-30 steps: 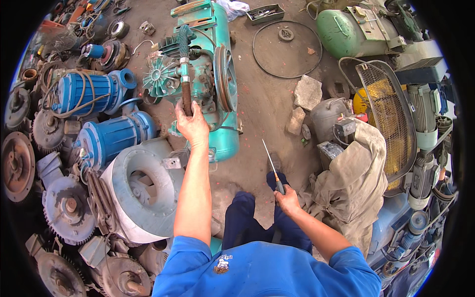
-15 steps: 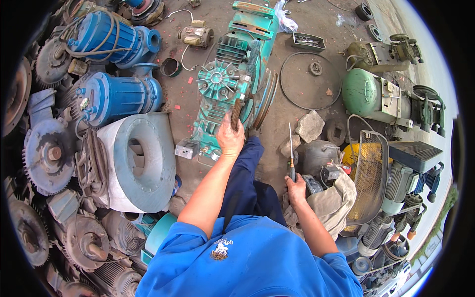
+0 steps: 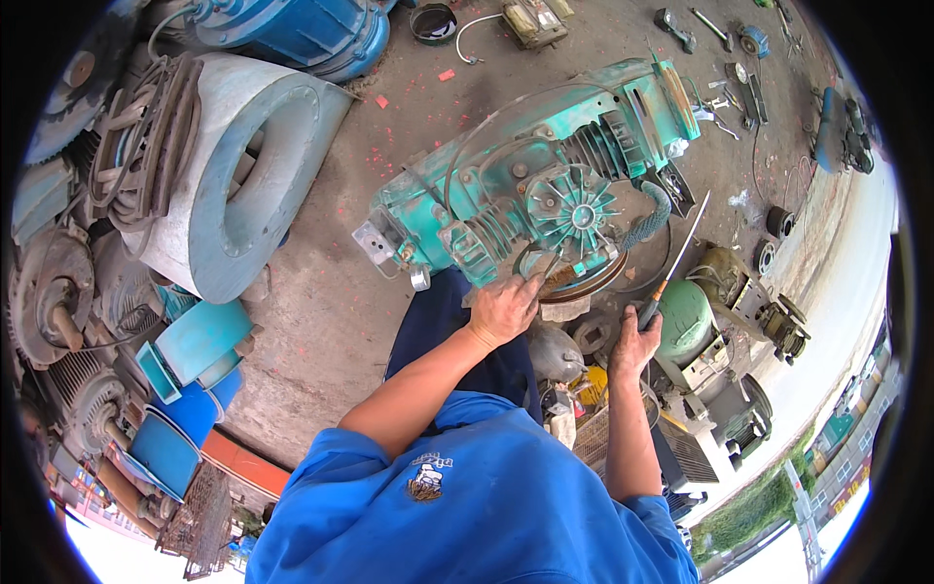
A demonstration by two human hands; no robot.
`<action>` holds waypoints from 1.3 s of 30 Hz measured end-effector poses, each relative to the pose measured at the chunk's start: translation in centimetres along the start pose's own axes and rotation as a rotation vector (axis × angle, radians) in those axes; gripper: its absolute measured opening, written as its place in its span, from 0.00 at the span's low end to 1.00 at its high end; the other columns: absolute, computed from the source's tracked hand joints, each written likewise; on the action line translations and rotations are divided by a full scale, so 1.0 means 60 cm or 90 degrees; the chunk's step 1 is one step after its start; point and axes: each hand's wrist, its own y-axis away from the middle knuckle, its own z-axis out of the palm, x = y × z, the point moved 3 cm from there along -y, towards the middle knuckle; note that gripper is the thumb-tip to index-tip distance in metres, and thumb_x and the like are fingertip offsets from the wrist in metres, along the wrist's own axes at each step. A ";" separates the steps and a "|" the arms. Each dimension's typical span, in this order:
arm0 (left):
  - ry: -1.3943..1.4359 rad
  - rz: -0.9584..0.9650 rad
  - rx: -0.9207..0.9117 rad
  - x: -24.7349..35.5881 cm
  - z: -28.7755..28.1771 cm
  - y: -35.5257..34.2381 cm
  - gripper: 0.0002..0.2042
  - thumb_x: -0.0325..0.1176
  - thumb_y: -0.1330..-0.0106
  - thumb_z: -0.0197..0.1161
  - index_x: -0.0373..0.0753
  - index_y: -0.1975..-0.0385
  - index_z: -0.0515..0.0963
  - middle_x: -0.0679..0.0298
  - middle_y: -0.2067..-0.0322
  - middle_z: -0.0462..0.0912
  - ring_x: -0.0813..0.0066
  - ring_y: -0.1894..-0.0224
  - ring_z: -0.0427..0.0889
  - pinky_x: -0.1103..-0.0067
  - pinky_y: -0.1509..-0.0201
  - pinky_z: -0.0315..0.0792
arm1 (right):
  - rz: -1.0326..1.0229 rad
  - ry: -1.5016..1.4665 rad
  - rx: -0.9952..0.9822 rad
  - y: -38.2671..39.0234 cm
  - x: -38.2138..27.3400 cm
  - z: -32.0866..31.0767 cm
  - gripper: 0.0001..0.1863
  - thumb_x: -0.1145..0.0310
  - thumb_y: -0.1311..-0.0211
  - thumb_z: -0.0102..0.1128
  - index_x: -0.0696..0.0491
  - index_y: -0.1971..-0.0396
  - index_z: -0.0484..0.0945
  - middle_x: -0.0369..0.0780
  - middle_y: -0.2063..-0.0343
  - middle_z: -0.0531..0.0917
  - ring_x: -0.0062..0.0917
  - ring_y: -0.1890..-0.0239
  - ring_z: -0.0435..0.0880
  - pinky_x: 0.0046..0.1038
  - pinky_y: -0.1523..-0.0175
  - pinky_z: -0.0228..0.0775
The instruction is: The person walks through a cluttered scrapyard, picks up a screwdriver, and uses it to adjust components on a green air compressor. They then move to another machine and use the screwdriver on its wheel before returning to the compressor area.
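Note:
A green compressor (image 3: 474,198) lies crosswise in the upper middle, with a finned, star-shaped head (image 3: 582,212), a dark curved hose (image 3: 639,230) and a wheel partly hidden beneath. My left hand (image 3: 506,308) is closed at its near lower side, on what looks like the brown corrugated hose (image 3: 556,275), largely hidden by fingers and housing. My right hand (image 3: 632,339) grips a long, thin-bladed tool (image 3: 657,294) with an orange and dark handle, its tip pointing up and right, beside the compressor.
Blue pumps (image 3: 292,29) and a grey fan housing (image 3: 253,195) crowd the left, above turquoise parts (image 3: 209,339). A green tank (image 3: 686,321), other compressors and motors line the right. Loose tools (image 3: 720,34) and rings (image 3: 778,222) lie on the dirty ground beyond.
The view has turned, so the compressor now appears crosswise. My left hand remains on it, shifted rightward in view. My right hand has moved right and up, its tool now tilted rightward.

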 end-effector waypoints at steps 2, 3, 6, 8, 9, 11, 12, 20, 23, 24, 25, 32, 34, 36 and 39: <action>-0.001 0.003 0.029 0.004 -0.001 -0.002 0.29 0.31 0.60 0.69 0.43 0.52 0.72 0.61 0.70 0.71 0.66 0.74 0.76 0.73 0.72 0.72 | -0.131 0.060 0.029 -0.051 -0.038 0.005 0.12 0.65 0.42 0.59 0.58 0.66 0.71 0.38 0.74 0.76 0.20 0.76 0.70 0.23 0.67 0.66; 0.000 0.005 0.041 0.007 -0.005 -0.005 0.29 0.31 0.60 0.69 0.43 0.52 0.72 0.62 0.71 0.71 0.66 0.74 0.76 0.73 0.72 0.72 | -0.198 0.095 0.039 -0.068 -0.085 0.008 0.12 0.66 0.42 0.59 0.58 0.64 0.72 0.39 0.72 0.76 0.21 0.74 0.71 0.24 0.65 0.67; 0.009 -0.008 0.017 0.010 -0.010 -0.012 0.27 0.30 0.61 0.69 0.41 0.55 0.73 0.63 0.72 0.70 0.67 0.74 0.75 0.75 0.73 0.71 | -0.269 0.086 -0.038 -0.118 -0.168 0.041 0.12 0.69 0.41 0.58 0.58 0.61 0.71 0.39 0.73 0.75 0.24 0.71 0.74 0.29 0.62 0.68; 0.005 -0.029 -0.002 0.013 -0.007 -0.015 0.26 0.30 0.62 0.69 0.41 0.57 0.74 0.63 0.72 0.71 0.67 0.73 0.76 0.75 0.72 0.72 | -0.389 0.199 -0.035 -0.164 -0.174 0.062 0.12 0.66 0.41 0.59 0.58 0.63 0.71 0.43 0.73 0.75 0.31 0.70 0.75 0.32 0.61 0.67; 0.006 -0.029 0.009 0.013 -0.006 -0.016 0.26 0.30 0.62 0.69 0.41 0.57 0.74 0.63 0.72 0.71 0.67 0.73 0.76 0.75 0.72 0.72 | -0.499 0.233 -0.029 -0.183 -0.178 0.078 0.13 0.64 0.41 0.59 0.58 0.64 0.70 0.44 0.74 0.76 0.32 0.71 0.74 0.32 0.62 0.67; 0.006 -0.034 0.031 0.015 -0.004 -0.014 0.25 0.30 0.63 0.70 0.41 0.58 0.74 0.63 0.71 0.72 0.67 0.72 0.77 0.74 0.71 0.73 | -0.513 0.310 -0.063 -0.207 -0.179 0.102 0.12 0.66 0.41 0.59 0.58 0.64 0.70 0.47 0.74 0.76 0.39 0.70 0.75 0.36 0.63 0.67; -0.012 -0.042 0.025 0.017 -0.005 -0.015 0.25 0.30 0.64 0.70 0.41 0.60 0.74 0.63 0.70 0.73 0.66 0.71 0.78 0.73 0.70 0.74 | -0.478 0.264 -0.142 -0.221 -0.175 0.118 0.13 0.70 0.46 0.60 0.58 0.64 0.70 0.49 0.72 0.74 0.47 0.65 0.72 0.40 0.58 0.65; -0.056 -0.127 0.048 0.020 -0.017 -0.013 0.26 0.32 0.70 0.73 0.39 0.64 0.73 0.62 0.71 0.73 0.64 0.72 0.77 0.72 0.71 0.72 | -0.408 0.260 -0.488 -0.272 -0.232 0.142 0.19 0.55 0.35 0.51 0.58 0.60 0.73 0.49 0.79 0.77 0.44 0.75 0.78 0.36 0.68 0.68; -0.095 -0.147 0.040 0.020 -0.018 -0.006 0.27 0.32 0.70 0.73 0.38 0.64 0.73 0.61 0.72 0.72 0.63 0.73 0.77 0.71 0.72 0.72 | -0.546 0.241 -0.586 -0.316 -0.304 0.174 0.14 0.62 0.38 0.55 0.58 0.60 0.74 0.48 0.72 0.78 0.42 0.67 0.77 0.35 0.61 0.68; -0.094 -0.162 0.027 0.023 -0.024 -0.009 0.26 0.32 0.69 0.72 0.38 0.64 0.73 0.61 0.72 0.72 0.62 0.72 0.77 0.71 0.71 0.73 | -0.622 0.285 -0.601 -0.336 -0.321 0.194 0.13 0.64 0.40 0.57 0.57 0.60 0.75 0.47 0.69 0.79 0.41 0.64 0.77 0.35 0.58 0.68; -0.089 -0.171 0.009 0.026 -0.026 -0.012 0.25 0.33 0.67 0.72 0.38 0.64 0.73 0.61 0.72 0.72 0.62 0.72 0.77 0.71 0.70 0.73 | -0.700 0.329 -0.613 -0.354 -0.338 0.217 0.13 0.66 0.42 0.58 0.56 0.59 0.75 0.46 0.66 0.79 0.40 0.61 0.76 0.36 0.55 0.67; 0.030 -0.239 0.017 0.001 -0.108 -0.092 0.17 0.39 0.51 0.69 0.38 0.63 0.76 0.61 0.67 0.75 0.61 0.66 0.78 0.72 0.62 0.73 | -0.591 0.598 -0.747 -0.441 -0.322 0.418 0.16 0.62 0.41 0.57 0.53 0.56 0.77 0.46 0.60 0.80 0.41 0.55 0.77 0.36 0.50 0.67; 0.064 -0.384 0.080 -0.083 -0.121 -0.119 0.14 0.38 0.46 0.65 0.38 0.64 0.78 0.58 0.67 0.77 0.59 0.63 0.78 0.71 0.59 0.73 | -0.524 0.675 -0.795 -0.447 -0.303 0.463 0.16 0.63 0.40 0.57 0.54 0.55 0.77 0.47 0.61 0.80 0.39 0.58 0.78 0.33 0.51 0.67; 0.124 -0.503 0.051 -0.198 -0.118 -0.157 0.11 0.34 0.42 0.61 0.35 0.64 0.78 0.56 0.67 0.79 0.61 0.62 0.79 0.72 0.57 0.72 | -0.482 0.710 -0.846 -0.455 -0.282 0.500 0.17 0.61 0.40 0.56 0.52 0.53 0.76 0.47 0.60 0.80 0.40 0.55 0.77 0.35 0.49 0.66; 0.181 -0.624 -0.071 -0.338 -0.063 -0.180 0.10 0.30 0.41 0.57 0.32 0.63 0.78 0.54 0.66 0.82 0.63 0.62 0.80 0.74 0.56 0.71 | -0.478 0.731 -0.910 -0.456 -0.246 0.543 0.17 0.60 0.40 0.56 0.51 0.52 0.77 0.47 0.59 0.81 0.40 0.55 0.77 0.35 0.47 0.66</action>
